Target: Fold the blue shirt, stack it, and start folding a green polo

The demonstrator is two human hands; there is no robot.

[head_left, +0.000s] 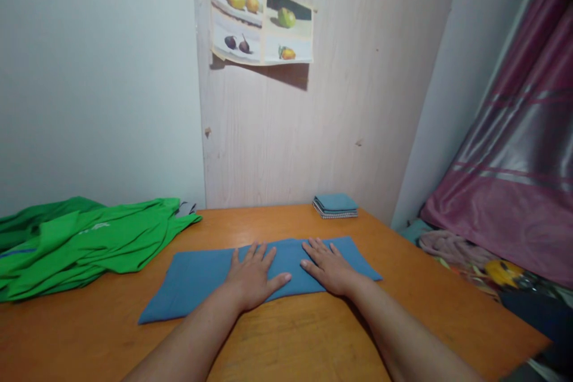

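A blue cloth (197, 277), folded into a long flat strip, lies across the middle of the orange wooden table (277, 346). My left hand (253, 277) rests flat on its centre with the fingers spread. Just to the right, my right hand (326, 265) also presses flat on the cloth, fingers stretched out. Neither hand grips anything.
A heap of green garments (76, 245) covers the table's left side. A small stack of folded cloths (335, 205), blue on top, sits at the back by the wall. A fruit poster (262, 18) hangs above. Right of the table are a purple curtain (514, 161) and mixed clutter (483, 265).
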